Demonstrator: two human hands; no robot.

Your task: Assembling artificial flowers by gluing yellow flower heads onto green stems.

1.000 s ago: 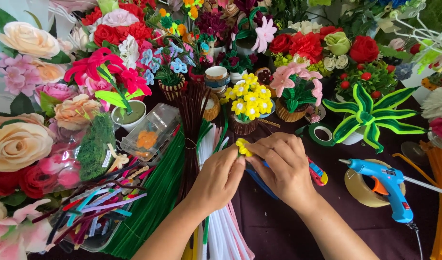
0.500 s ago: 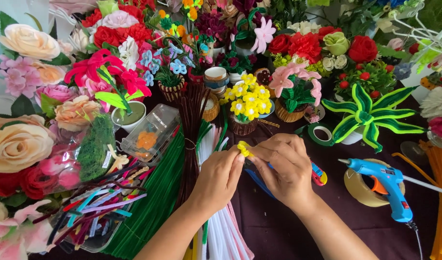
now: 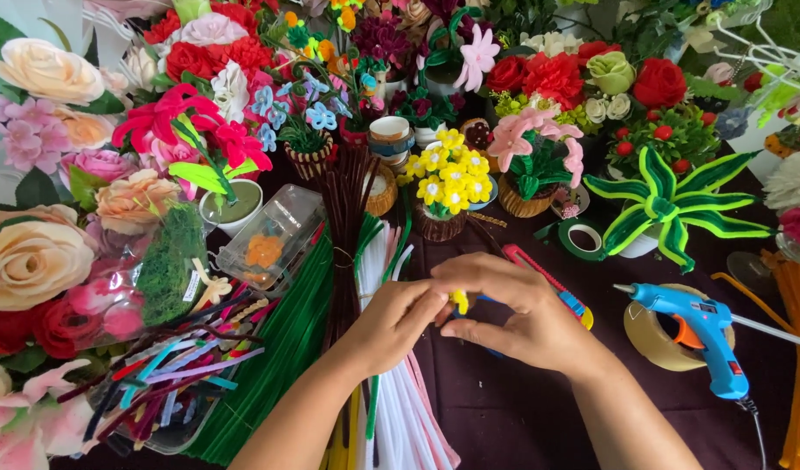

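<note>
My left hand (image 3: 389, 324) and my right hand (image 3: 513, 313) meet over the dark table, fingertips pinched together around a small yellow pipe-cleaner piece (image 3: 459, 301). Most of that piece is hidden between the fingers. Under my left wrist lie bundles of green (image 3: 278, 357), brown (image 3: 348, 226) and white-pink pipe cleaners (image 3: 409, 409). A red and blue utility knife (image 3: 552, 283) lies just behind my right hand, partly covered by it.
A blue glue gun (image 3: 700, 335) leans on a roll of brown tape (image 3: 657, 335) at the right. A green tape roll (image 3: 583, 237), a yellow flower pot (image 3: 448, 187), a striped green plant (image 3: 665, 209), a clear box (image 3: 274, 237) and many craft flowers crowd the back and left.
Both hands have closed tighter around the yellow piece, which now shows less between the fingers and sits slightly lower. Nothing else on the table has moved.
</note>
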